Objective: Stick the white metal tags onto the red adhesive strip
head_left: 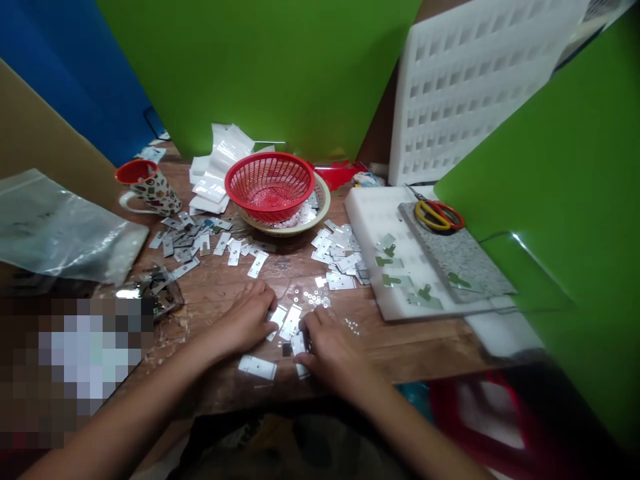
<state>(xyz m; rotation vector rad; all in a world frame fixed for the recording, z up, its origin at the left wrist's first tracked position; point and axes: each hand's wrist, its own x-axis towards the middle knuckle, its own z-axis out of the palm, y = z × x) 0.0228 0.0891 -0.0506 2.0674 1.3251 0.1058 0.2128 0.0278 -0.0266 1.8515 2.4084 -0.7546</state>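
My left hand (250, 319) rests on the wooden table with its fingers bent and its thumb apart, touching the edge of a small silver metal plate (276, 324). Close to it, between both hands, lies another metal plate (291, 323). My right hand (333, 343) has thumb and fingers closed on a tilted metal plate (299, 344), partly covered by the fingers. A small dark square piece (287, 349) lies just left of that plate. Nearer my body lies a loose plate (257, 367). Small washers (313, 298) are scattered beyond my right hand.
A red basket (270, 187) sits in a cream basket (324, 200), with heaps of metal plates (343, 257) around. At left stand a patterned mug (157, 190) and a plastic bag (65, 227). Scissors (440, 217) lie on a grey slab (475, 273) over white foam (365, 220).
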